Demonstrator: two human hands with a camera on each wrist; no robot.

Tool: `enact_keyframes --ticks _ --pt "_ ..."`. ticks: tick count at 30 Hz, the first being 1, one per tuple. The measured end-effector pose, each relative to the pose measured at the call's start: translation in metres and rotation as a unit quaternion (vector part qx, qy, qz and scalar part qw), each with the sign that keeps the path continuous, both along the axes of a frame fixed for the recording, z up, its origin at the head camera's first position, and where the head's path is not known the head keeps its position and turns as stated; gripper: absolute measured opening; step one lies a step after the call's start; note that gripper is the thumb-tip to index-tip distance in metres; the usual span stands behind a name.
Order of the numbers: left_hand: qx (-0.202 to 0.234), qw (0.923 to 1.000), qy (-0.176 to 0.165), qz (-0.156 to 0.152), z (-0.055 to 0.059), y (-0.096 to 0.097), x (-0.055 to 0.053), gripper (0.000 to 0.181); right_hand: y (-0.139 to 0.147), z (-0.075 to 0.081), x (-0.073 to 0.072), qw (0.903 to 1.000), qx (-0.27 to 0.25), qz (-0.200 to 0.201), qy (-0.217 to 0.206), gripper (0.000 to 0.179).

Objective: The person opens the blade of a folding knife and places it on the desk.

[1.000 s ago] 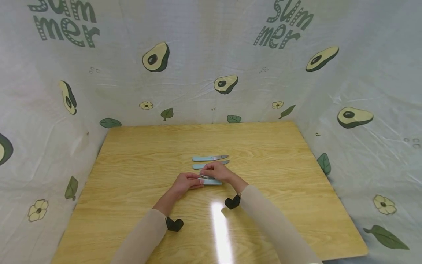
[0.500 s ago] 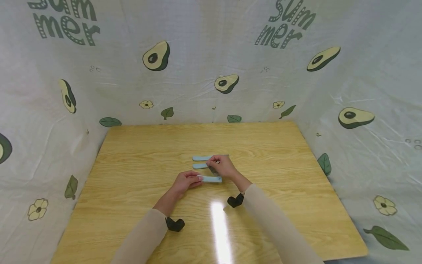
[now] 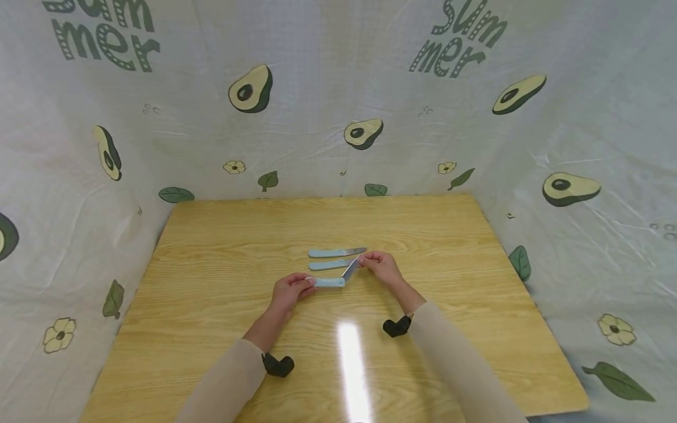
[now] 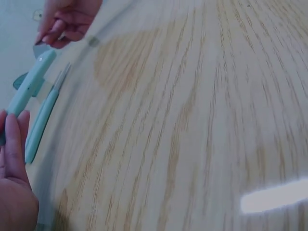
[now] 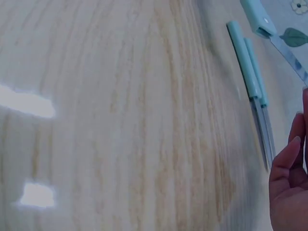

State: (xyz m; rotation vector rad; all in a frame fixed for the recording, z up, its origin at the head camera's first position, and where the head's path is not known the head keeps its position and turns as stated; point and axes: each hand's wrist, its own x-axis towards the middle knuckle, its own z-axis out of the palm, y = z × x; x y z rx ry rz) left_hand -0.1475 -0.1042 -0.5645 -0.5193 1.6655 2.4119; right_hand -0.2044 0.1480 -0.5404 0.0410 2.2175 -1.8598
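Above the table, my left hand point(image 3: 287, 292) holds a folding knife point(image 3: 329, 282) by the end of its light-blue handle. Its blade stands partly unfolded, slanting away up to the right. At the blade's tip, the fingers of my right hand point(image 3: 383, 270) pinch the metal. The right wrist view shows the same folding knife point(image 5: 259, 18) with its blade reaching toward the right fingers. Just beyond lie two matching knives, a nearer one point(image 3: 325, 266) and a farther one point(image 3: 325, 254), both unfolded with blades to the right. My right hand partly covers the nearer blade's tip.
The wooden table point(image 3: 238, 247) is bordered by a white cloth point(image 3: 307, 158) printed with avocados and leaves, at the back and both sides. A bright light reflection point(image 3: 353, 364) lies on the table's near part.
The right hand has moved right, swinging the blade out of the handle from folded to an open angle. The left hand has shifted slightly left and away with the handle.
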Motion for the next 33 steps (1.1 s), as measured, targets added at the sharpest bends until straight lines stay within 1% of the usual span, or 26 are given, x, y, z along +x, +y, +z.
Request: enact_keyframes --ticks 3,5,7,9,11,13,16,19,21,23,26,29,30,33 --pt "-0.003 0.9996 -0.013 0.027 0.002 0.003 -0.001 0.016 0.000 -0.003 0.007 0.9981 -0.028 -0.030 -0.046 0.014" --pt "0.001 0.9984 -0.020 0.053 0.004 0.003 -0.001 0.013 -0.002 -0.005 0.011 0.9937 -0.069 -0.048 -0.074 0.012" --pt "0.011 0.9967 -0.024 0.076 0.006 0.003 -0.002 0.009 -0.006 -0.005 0.016 0.9886 -0.107 -0.061 -0.088 0.011" --pt "0.022 0.9951 -0.024 0.093 0.006 0.003 -0.003 0.009 -0.009 -0.006 0.019 0.9825 -0.140 -0.074 -0.097 0.011" --pt "0.028 0.9935 -0.026 0.107 0.006 0.003 -0.004 0.009 -0.012 -0.007 0.021 0.9771 -0.163 -0.087 -0.105 0.010" --pt "0.027 0.9928 -0.030 0.113 0.006 0.004 -0.004 0.011 -0.015 -0.007 0.024 0.9719 -0.178 -0.102 -0.115 0.009" --pt "0.022 0.9924 -0.039 0.115 0.004 0.007 -0.004 0.011 -0.016 -0.009 0.028 0.9650 -0.194 -0.121 -0.128 0.014" --pt "0.004 0.9933 -0.046 0.106 0.003 0.010 -0.003 0.016 -0.014 -0.011 0.030 0.9624 -0.198 -0.133 -0.130 0.017" --pt "-0.015 0.9942 -0.045 0.097 0.002 0.013 -0.004 0.022 -0.011 -0.012 0.031 0.9612 -0.198 -0.143 -0.128 0.014" --pt "-0.046 0.9944 -0.045 0.085 0.001 0.016 -0.005 0.029 -0.008 -0.014 0.031 0.9601 -0.195 -0.152 -0.130 0.010" --pt "-0.101 0.9915 -0.045 0.069 0.000 0.021 -0.005 0.037 -0.005 -0.015 0.031 0.9575 -0.185 -0.171 -0.141 0.008" --pt "-0.165 0.9830 -0.051 0.063 0.000 0.025 -0.004 0.038 -0.005 -0.014 0.030 0.9565 -0.165 -0.188 -0.151 0.009" --pt "-0.188 0.9786 -0.054 0.064 0.000 0.026 -0.003 0.038 -0.005 -0.014 0.029 0.9556 -0.162 -0.193 -0.153 0.010" --pt "-0.229 0.9694 -0.052 0.071 -0.001 0.030 -0.001 0.035 -0.005 -0.013 0.028 0.9531 -0.153 -0.208 -0.158 0.014"
